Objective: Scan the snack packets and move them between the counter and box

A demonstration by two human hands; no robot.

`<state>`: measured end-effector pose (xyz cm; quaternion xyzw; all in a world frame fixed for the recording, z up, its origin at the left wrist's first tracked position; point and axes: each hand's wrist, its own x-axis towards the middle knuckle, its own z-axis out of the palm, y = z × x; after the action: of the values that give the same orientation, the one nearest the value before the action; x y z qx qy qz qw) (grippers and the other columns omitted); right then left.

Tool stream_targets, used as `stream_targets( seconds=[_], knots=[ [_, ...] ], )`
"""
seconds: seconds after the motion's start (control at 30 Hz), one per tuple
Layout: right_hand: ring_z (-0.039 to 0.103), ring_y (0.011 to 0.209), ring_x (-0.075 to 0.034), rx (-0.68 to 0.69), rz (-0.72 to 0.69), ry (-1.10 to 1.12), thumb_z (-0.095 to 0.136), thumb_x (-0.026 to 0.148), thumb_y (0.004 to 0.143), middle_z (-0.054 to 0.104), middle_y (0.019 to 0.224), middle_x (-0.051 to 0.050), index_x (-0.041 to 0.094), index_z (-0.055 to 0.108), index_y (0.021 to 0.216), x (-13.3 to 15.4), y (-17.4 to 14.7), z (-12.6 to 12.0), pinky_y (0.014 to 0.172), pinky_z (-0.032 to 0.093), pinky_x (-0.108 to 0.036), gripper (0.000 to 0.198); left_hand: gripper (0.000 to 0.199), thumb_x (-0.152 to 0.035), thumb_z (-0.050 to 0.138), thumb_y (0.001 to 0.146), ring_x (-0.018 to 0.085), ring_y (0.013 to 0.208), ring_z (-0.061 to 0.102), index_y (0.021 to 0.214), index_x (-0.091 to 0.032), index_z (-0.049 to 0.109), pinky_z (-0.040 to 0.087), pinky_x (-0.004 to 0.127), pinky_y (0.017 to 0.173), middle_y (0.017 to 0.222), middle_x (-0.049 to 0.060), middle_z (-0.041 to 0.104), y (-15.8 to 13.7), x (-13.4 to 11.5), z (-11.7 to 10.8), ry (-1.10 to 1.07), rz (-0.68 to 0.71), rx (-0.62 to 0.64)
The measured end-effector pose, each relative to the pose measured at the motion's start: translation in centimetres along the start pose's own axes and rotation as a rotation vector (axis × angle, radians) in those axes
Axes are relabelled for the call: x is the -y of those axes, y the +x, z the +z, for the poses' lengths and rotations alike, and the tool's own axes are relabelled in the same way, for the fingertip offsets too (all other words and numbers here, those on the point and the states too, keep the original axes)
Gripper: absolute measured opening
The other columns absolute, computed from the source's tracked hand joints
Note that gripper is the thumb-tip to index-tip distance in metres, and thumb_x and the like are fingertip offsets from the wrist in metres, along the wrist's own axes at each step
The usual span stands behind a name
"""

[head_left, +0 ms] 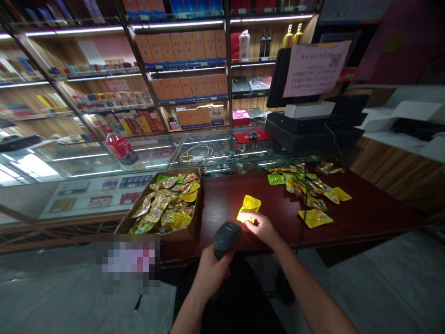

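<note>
While the L grip (210,266) wraps the scanner (227,234), its head up & fwd, the R grip (259,227) pinches the near edge of a yellow pack (251,204) btwn thumb & fingers. Pack's just fwd of R grip, over the tabletop (219,195). Box (189,233) full of similar packs is fwd-left of L grip; loose pile (314,185) fwd-right of R grip. Monitor (278,79) stands well beyond R grip, slightly right.
</note>
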<state>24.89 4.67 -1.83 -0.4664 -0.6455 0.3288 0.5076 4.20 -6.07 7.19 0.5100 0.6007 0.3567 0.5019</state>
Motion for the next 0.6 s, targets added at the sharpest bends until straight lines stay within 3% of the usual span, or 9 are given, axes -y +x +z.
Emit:
stream_targets(
  seconds=[0.3, 0.6],
  knots=[
    [0.076, 0.107, -0.028, 0.039, -0.017, 0.063, 0.064, 0.024, 0.082, 0.08, 0.118, -0.008, 0.025, 0.08, 0.115, 0.3, 0.0, -0.4, 0.099, 0.06, -0.045, 0.036, 0.031, -0.048, 0.067, 0.075, 0.013, 0.039, 0.05, 0.071, -0.018, 0.06, 0.037, 0.022, 0.041, 0.044, -0.002, 0.054, -0.4, -1.0, -0.1, -0.017, -0.022, 0.01],
    [0.075, 0.11, -0.027, 0.051, 0.017, 0.091, 0.064, 0.026, 0.082, 0.077, 0.124, -0.009, 0.023, 0.079, 0.119, 0.0, -0.1, -0.3, 0.102, 0.058, -0.045, 0.04, 0.03, -0.046, 0.067, 0.082, 0.013, 0.04, 0.051, 0.073, -0.018, 0.06, 0.036, 0.022, 0.042, 0.047, -0.002, 0.055, -1.6, 0.1, -0.8, 0.084, 0.045, -0.011]
  ],
)
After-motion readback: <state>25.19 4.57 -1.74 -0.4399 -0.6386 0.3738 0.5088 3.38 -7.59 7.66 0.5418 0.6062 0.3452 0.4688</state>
